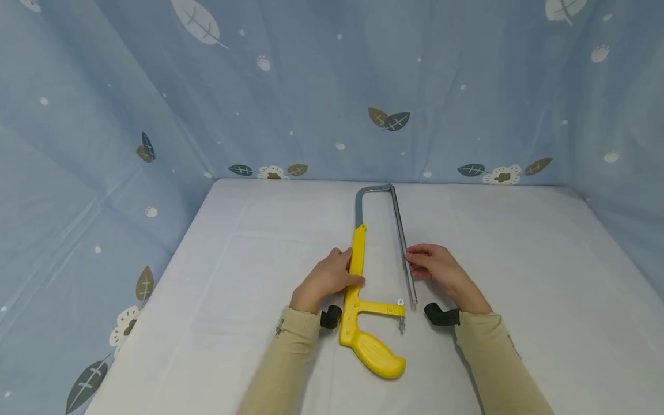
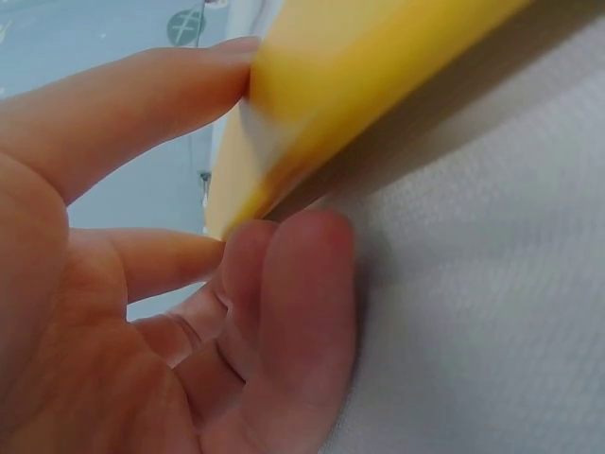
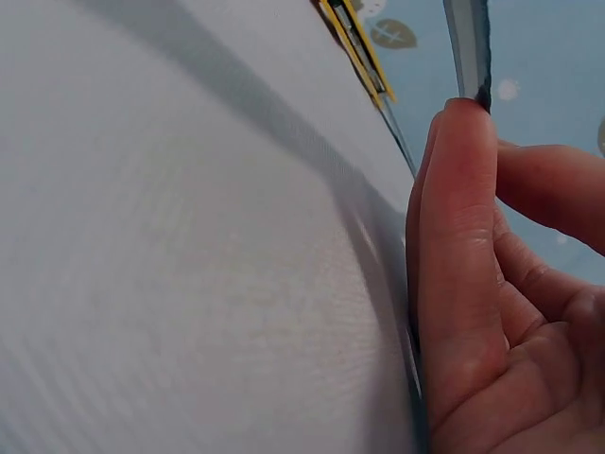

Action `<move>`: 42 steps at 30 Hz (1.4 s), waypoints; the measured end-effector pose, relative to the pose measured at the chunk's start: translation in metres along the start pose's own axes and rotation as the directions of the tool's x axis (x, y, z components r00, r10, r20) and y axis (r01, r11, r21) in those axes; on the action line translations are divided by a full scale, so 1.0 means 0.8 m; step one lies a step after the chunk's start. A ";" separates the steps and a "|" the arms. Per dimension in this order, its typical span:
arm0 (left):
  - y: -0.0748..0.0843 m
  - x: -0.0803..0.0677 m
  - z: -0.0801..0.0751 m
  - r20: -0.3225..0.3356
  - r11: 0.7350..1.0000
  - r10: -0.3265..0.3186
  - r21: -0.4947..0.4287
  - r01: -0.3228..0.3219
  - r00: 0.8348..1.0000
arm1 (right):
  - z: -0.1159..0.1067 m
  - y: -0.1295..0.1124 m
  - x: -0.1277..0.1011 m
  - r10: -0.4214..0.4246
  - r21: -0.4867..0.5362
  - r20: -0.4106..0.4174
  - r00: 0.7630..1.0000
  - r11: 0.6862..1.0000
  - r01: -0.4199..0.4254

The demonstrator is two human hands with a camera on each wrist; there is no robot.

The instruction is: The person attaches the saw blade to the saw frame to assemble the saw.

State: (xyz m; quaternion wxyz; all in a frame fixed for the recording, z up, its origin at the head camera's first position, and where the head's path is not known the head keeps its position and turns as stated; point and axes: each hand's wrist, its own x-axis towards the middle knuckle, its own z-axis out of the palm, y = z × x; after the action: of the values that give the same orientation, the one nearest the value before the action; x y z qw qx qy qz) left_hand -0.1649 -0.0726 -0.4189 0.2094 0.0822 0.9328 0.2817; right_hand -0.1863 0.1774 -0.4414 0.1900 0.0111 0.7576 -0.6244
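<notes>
A hacksaw [image 1: 359, 248] with a yellow handle and grey front bow lies on the white cloth, its handle toward me. My left hand [image 1: 329, 274] grips the yellow bar, thumb on one side and fingers on the other. In the left wrist view the thumb and fingertips meet the edges of the yellow bar [image 2: 378, 57]. With my right hand [image 1: 440, 268] I pinch the slim saw blade [image 1: 399, 222] between thumb and fingers. Its far end meets the tip of the bow. The near end stands apart, just right of the tensioning screw [image 1: 402, 327] on the yellow arm.
White cloth [image 1: 544, 288] covers the table, with the saw near its middle. Blue patterned curtains [image 1: 332, 86] rise behind and at the sides. A black strap mount [image 1: 441, 314] sits at the right wrist, and another [image 1: 331, 317] at the left, close to the saw.
</notes>
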 end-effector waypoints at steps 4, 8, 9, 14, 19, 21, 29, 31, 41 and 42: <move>0.000 0.001 -0.001 -0.001 1.000 0.014 0.008 -0.014 1.000 | 0.000 -0.001 -0.001 -0.010 -0.016 0.000 1.000 1.000 0.010; -0.001 0.002 0.000 -0.003 1.000 0.012 0.011 -0.012 1.000 | 0.001 -0.001 0.000 -0.001 -0.002 0.012 1.000 1.000 0.001; -0.001 0.002 0.000 -0.002 1.000 0.011 0.013 -0.011 1.000 | 0.002 0.000 0.000 0.000 0.001 0.017 1.000 1.000 0.000; -0.003 0.003 -0.001 -0.003 1.000 0.012 0.015 -0.012 1.000 | 0.002 0.000 0.001 -0.011 -0.005 0.026 1.000 1.000 0.011; 0.000 0.002 -0.003 -0.001 1.000 0.012 0.024 -0.012 1.000 | 0.001 -0.002 -0.001 -0.010 -0.042 0.021 1.000 0.999 0.011; 0.001 0.002 -0.003 0.000 1.000 0.011 0.027 -0.011 1.000 | 0.001 -0.003 -0.002 -0.009 -0.056 0.019 1.000 0.998 0.010; 0.000 0.001 -0.004 0.004 0.999 0.010 0.031 -0.010 1.000 | 0.003 -0.001 0.002 -0.010 -0.086 0.005 1.000 0.996 0.010; 0.001 0.000 -0.005 0.003 0.999 0.018 0.032 -0.018 1.000 | 0.004 -0.002 0.001 -0.009 -0.088 0.003 1.000 0.996 0.009; 0.001 0.005 -0.007 0.027 0.997 0.019 0.080 -0.021 0.999 | 0.005 -0.007 0.005 -0.010 -0.088 0.027 1.000 0.996 0.013; 0.001 0.006 -0.009 0.025 0.996 0.023 0.085 -0.025 0.999 | 0.004 -0.008 0.006 -0.012 -0.099 0.028 1.000 0.995 0.014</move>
State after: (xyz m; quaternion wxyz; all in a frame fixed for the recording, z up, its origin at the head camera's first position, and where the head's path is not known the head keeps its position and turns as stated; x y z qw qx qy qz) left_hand -0.1725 -0.0736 -0.4149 0.2133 0.1054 0.9404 0.2429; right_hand -0.1916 0.1717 -0.4372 0.1964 -0.0117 0.7849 -0.5875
